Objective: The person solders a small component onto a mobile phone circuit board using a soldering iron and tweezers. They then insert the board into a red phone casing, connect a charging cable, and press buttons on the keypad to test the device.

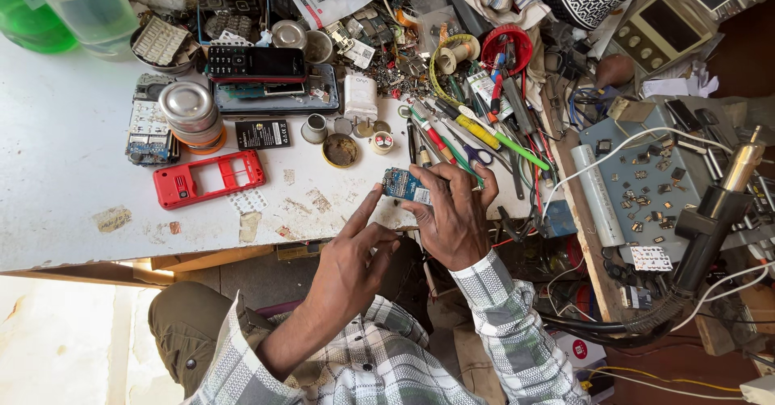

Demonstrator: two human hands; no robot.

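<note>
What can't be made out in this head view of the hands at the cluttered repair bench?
- Small blue circuit board: its right part is covered by the right hand, so the grip on it is unclear.
- Left hand: whether its raised fingertip touches the board is too fine to tell.
- Green plastic bottle: cut off by the top-left edge.
- Tiny loose parts on the grey-blue tray: too small to identify.

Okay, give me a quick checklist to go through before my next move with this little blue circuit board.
1. Blue circuit board gripped by right hand: ok.
2. Left hand free, index finger at the board's edge: ok.
3. Board held over the white table, not past its edge: ok.
4. Red phone frame lying apart from the hands: ok.
5. Board's components intact: cannot tell.
</note>
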